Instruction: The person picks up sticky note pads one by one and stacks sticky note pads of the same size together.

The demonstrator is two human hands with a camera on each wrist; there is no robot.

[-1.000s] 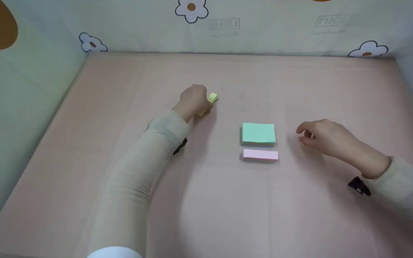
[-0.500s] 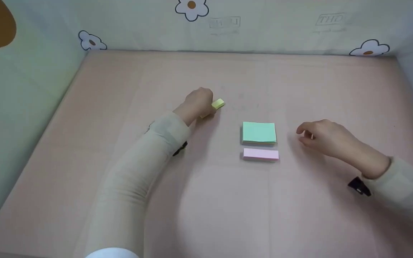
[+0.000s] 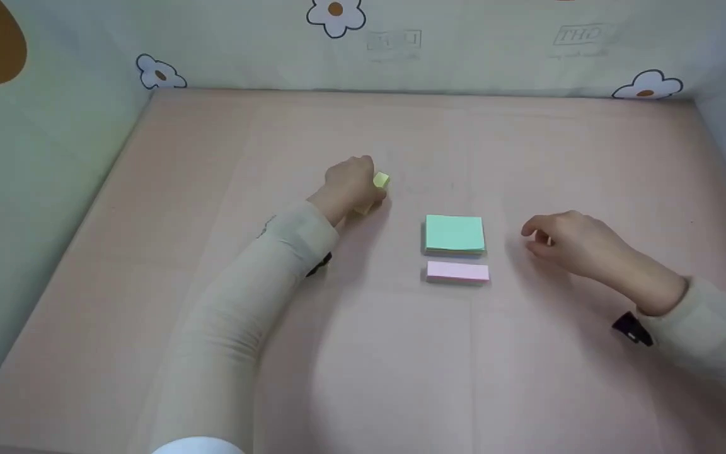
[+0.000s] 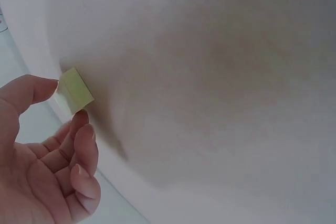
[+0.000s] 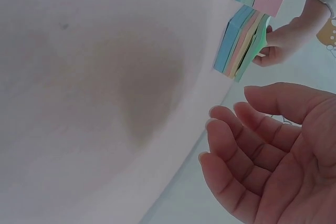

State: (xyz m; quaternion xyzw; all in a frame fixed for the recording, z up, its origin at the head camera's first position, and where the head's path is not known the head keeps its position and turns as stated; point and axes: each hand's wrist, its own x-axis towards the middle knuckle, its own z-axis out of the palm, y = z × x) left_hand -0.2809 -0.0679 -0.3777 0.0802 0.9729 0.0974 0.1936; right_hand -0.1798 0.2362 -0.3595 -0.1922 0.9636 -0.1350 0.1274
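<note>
In the head view my left hand (image 3: 351, 183) is left of centre, pinching a small yellow sticky-note pad (image 3: 381, 181). The left wrist view shows the yellow pad (image 4: 76, 92) between thumb and fingertip, close to the table surface. Right of it lies a stack of larger sticky-note pads (image 3: 454, 233), green on top; blue, pink and yellow layers show in the right wrist view. Just in front of that stack sits a narrow pile of small pads (image 3: 457, 272) with pink on top. My right hand (image 3: 574, 243) is to their right, fingers loosely bent and holding nothing.
A pale pink table surface (image 3: 394, 366) spreads under everything. Behind it rises a light wall (image 3: 464, 57) printed with flowers, and side walls stand at left and right. A dark clip (image 3: 633, 328) hangs at the right cuff.
My left hand has shifted slightly right and toward the front with the yellow pad, whose angle has turned a little. The right hand and both stacks stay where they were.
</note>
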